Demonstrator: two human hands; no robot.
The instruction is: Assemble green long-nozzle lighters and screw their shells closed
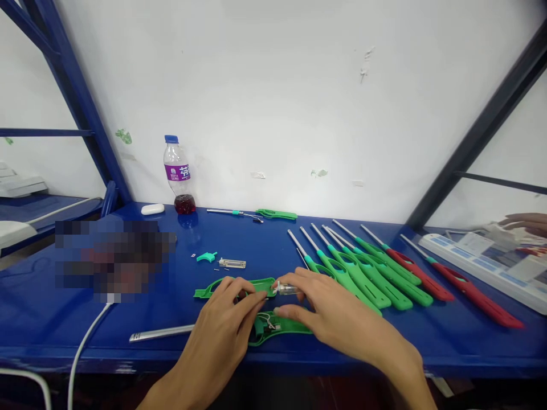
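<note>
My right hand (329, 307) grips a small clear plastic fuel tank (287, 289) with a white tip pointing left. My left hand (226, 319) has its thumb and fingers pinched together just left of that tip; whatever they pinch is too small to name. Beneath my hands lies an opened lighter handle half (290, 326), green, with thin white wires inside and a metal barrel (160, 333) reaching out to the left. Behind my fingers is the other green handle shell (260, 285), partly covered by my left hand.
Several green lighters (363, 279) and red lighters (474, 293) lie to the right, beside a white power strip (482, 273). A teal trigger (207, 257) and another clear tank (232, 263) lie behind my left hand. A drink bottle (177, 173) stands near the wall. At far right, another person's hand (527, 222) shows.
</note>
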